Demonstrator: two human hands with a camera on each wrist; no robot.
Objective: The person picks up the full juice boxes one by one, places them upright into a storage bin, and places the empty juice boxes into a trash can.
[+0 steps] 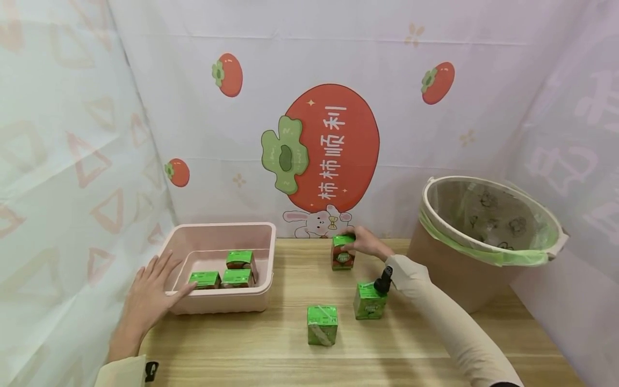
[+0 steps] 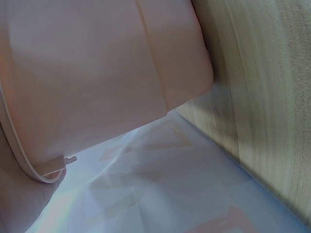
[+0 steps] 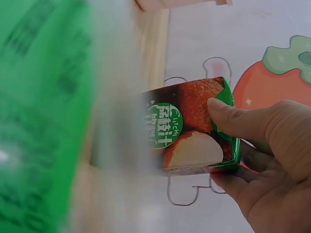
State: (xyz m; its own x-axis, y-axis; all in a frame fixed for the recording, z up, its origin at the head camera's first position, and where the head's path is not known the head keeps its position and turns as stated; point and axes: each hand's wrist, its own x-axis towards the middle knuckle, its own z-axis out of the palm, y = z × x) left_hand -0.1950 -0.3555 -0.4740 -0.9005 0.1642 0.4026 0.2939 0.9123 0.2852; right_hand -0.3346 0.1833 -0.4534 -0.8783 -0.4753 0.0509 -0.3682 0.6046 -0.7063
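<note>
My right hand (image 1: 366,243) pinches the top of a litchi juice carton (image 1: 342,253) at the back of the table; the right wrist view shows thumb and fingers on opposite sides of this carton (image 3: 194,126). My left hand (image 1: 151,293) rests on the near left rim of a pink plastic basin (image 1: 222,305), fingers spread and straight. Inside the basin sit several green-topped cartons, one of them a carton (image 1: 240,259) at the back. Two green juice cartons stand nearer me: one carton (image 1: 370,303) under my right wrist, another carton (image 1: 322,325) toward the middle front.
A large pink bin (image 1: 450,269) with a green liner stands at the right. The wood-grain table (image 1: 251,344) meets a printed white cloth backdrop (image 1: 319,32) behind, with cloth walls on both sides. In the right wrist view, a blurred green carton (image 3: 39,116) fills the left side.
</note>
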